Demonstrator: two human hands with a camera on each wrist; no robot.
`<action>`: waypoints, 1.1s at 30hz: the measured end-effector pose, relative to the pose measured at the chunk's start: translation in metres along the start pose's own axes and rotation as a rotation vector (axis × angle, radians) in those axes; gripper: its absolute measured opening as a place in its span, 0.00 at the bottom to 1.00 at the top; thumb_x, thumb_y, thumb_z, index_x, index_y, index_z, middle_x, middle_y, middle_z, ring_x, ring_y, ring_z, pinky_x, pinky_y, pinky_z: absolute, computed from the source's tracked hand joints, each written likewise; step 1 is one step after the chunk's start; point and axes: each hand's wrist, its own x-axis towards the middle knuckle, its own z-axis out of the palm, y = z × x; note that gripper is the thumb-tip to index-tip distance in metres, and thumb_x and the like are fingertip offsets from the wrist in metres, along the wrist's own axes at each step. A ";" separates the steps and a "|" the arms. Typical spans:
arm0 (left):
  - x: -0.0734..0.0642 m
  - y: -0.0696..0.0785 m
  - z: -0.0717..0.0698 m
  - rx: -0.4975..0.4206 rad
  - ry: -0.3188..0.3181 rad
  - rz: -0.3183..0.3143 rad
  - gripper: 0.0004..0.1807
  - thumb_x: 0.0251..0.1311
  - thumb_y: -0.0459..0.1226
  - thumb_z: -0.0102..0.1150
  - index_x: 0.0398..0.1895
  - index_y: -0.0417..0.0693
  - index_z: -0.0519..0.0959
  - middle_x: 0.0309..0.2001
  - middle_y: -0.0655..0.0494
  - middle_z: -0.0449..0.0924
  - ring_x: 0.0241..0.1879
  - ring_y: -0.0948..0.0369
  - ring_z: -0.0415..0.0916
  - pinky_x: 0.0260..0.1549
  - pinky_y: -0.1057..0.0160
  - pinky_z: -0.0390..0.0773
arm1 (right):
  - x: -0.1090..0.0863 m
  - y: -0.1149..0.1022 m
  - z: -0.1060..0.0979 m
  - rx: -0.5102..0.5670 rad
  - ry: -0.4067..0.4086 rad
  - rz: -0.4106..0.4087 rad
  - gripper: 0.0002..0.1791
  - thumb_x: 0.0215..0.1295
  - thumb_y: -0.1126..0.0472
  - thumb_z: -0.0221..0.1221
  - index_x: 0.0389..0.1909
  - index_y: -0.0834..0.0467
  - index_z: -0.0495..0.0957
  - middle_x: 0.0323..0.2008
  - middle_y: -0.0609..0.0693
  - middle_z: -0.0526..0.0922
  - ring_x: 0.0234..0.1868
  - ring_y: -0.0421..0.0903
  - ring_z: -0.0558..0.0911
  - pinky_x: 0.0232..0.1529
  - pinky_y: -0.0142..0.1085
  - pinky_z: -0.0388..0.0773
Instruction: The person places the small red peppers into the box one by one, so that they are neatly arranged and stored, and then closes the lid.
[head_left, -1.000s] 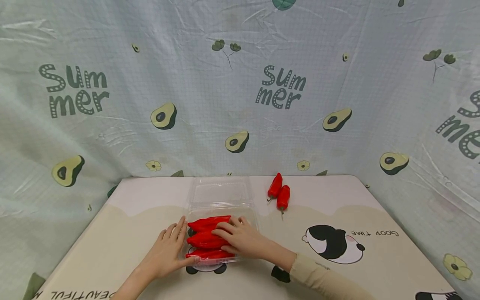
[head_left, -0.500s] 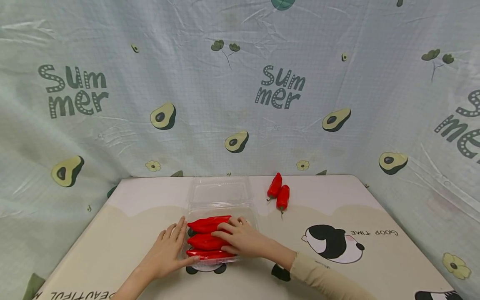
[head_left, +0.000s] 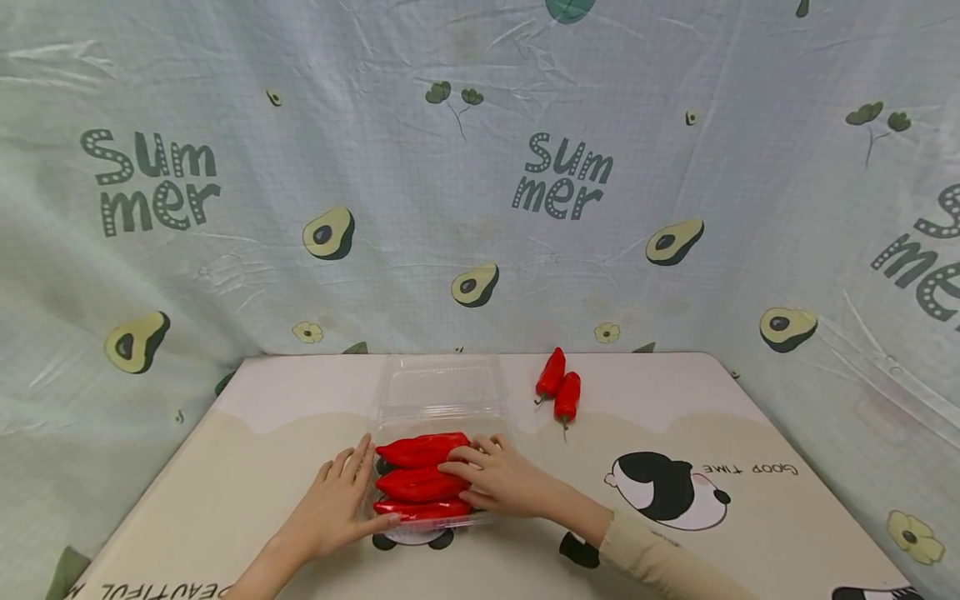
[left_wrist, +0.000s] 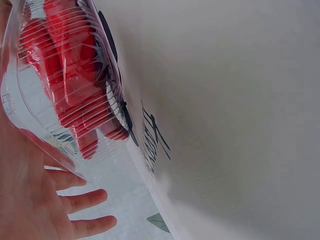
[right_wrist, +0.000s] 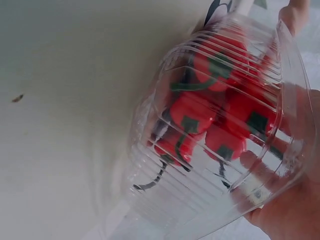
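Observation:
A clear plastic clamshell box [head_left: 487,425] lies on the table with its lid folded back. Inside are several red chili peppers [head_left: 422,484], stacked lengthwise from left to right. My left hand [head_left: 333,510] rests along the box's left side, fingers extended and thumb at the front corner. My right hand [head_left: 506,482] reaches over the right wall, its loosely bent fingertips on the peppers' right ends. Through the ribbed plastic in the right wrist view, green stems [right_wrist: 190,125] show beside those fingers [right_wrist: 260,170]. The left wrist view shows the peppers' red tips [left_wrist: 87,142] against the wall.
Two more red chili peppers [head_left: 558,387] lie on the table at the back, right of the lid [head_left: 441,383]. A printed curtain [head_left: 405,175] hangs behind and around the table [head_left: 637,400]. Cartoon drawings mark the tabletop.
My right hand has drawn slightly to the right, so more of the peppers' right ends shows. My left hand and the two peppers at the back have stayed in place.

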 end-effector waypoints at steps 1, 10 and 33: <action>0.000 0.000 0.000 0.002 -0.001 -0.001 0.55 0.44 0.69 0.47 0.63 0.33 0.57 0.67 0.41 0.53 0.60 0.44 0.58 0.54 0.40 0.61 | 0.000 0.000 0.000 -0.001 0.002 0.000 0.24 0.61 0.49 0.52 0.60 0.42 0.63 0.54 0.41 0.70 0.50 0.40 0.65 0.47 0.36 0.65; 0.001 0.000 0.000 0.015 -0.004 0.001 0.55 0.43 0.69 0.47 0.63 0.33 0.57 0.67 0.41 0.54 0.60 0.44 0.59 0.53 0.40 0.62 | -0.002 0.001 0.000 -0.042 0.008 -0.014 0.24 0.61 0.49 0.52 0.60 0.42 0.64 0.55 0.40 0.71 0.49 0.40 0.66 0.47 0.35 0.65; 0.000 0.002 0.000 0.029 0.025 0.012 0.53 0.43 0.67 0.50 0.62 0.33 0.59 0.66 0.41 0.55 0.58 0.43 0.61 0.52 0.39 0.63 | -0.005 0.006 0.002 -0.015 0.081 0.003 0.25 0.61 0.48 0.53 0.60 0.45 0.64 0.55 0.41 0.71 0.48 0.40 0.66 0.47 0.35 0.66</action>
